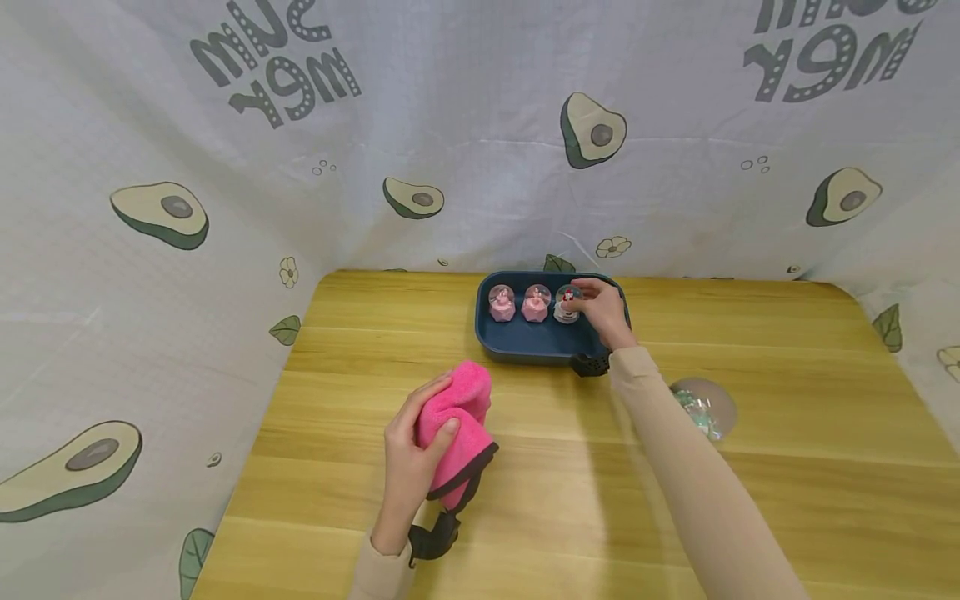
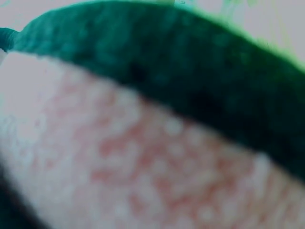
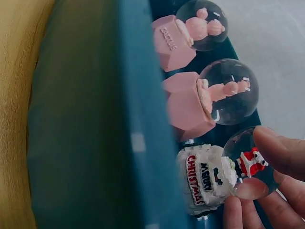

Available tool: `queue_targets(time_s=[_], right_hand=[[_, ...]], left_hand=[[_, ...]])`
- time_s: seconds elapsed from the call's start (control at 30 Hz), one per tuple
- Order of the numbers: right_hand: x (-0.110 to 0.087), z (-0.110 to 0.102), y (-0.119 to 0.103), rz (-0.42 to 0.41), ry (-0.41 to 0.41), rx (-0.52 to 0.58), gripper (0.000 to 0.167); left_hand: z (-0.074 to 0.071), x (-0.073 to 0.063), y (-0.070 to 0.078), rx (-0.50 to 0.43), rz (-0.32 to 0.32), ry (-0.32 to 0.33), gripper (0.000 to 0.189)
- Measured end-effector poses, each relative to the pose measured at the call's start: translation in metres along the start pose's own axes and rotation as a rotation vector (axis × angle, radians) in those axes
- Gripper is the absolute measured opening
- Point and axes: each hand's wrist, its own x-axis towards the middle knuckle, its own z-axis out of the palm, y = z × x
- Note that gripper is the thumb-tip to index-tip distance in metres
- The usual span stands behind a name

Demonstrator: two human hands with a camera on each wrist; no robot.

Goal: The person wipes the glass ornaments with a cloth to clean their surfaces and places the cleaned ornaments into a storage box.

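Note:
My right hand (image 1: pixel 602 310) pinches the glass dome of a white Christmas snow globe (image 1: pixel 567 306), which stands upright in a dark blue tray (image 1: pixel 525 346). In the right wrist view the globe (image 3: pixel 202 179) shows "Merry Christmas" lettering and a small red-and-white figure, with the thumb and fingers around its dome. Left of it, two pink snow globes stand in a row: a middle one (image 1: pixel 536 303) and a far-left one (image 1: pixel 502 303). My left hand (image 1: pixel 412 450) grips a bunched pink cloth (image 1: pixel 461 417) with dark edging over the table. The cloth (image 2: pixel 143 157) fills the left wrist view, blurred.
On the wooden table (image 1: pixel 337 400), right of my right forearm, lies a round greyish thing (image 1: pixel 708 404) with shiny, pale green bits, partly hidden by the sleeve. A white curtain (image 1: pixel 480 108) printed with avocados hangs behind the table and along its sides.

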Motion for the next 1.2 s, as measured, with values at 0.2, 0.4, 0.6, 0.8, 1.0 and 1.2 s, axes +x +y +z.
queue_targets(time_s=[0.2, 0.4, 0.6, 0.8, 1.0, 1.2], right_hand=[[0.002, 0.003, 0.000, 0.019, -0.004, -0.002, 0.051], [0.005, 0.004, 0.003, 0.022, -0.019, 0.010, 0.052], [0.006, 0.006, 0.006, 0.005, -0.029, -0.020, 0.052], [0.004, 0.005, 0.010, 0.005, -0.027, -0.034, 0.055], [-0.001, 0.002, 0.013, 0.012, -0.030, 0.006, 0.057], [-0.016, -0.003, 0.002, -0.004, -0.005, 0.120, 0.057]], left_hand=[[0.000, 0.000, 0.000, -0.001, -0.001, -0.007, 0.042], [0.000, 0.000, 0.001, 0.011, -0.022, -0.010, 0.042], [0.001, 0.000, 0.000, 0.001, -0.027, -0.015, 0.042], [0.002, 0.000, 0.000, -0.008, -0.038, -0.020, 0.042], [0.004, -0.001, 0.002, -0.012, -0.086, -0.025, 0.042], [0.005, -0.001, 0.004, -0.021, -0.099, -0.024, 0.041]])
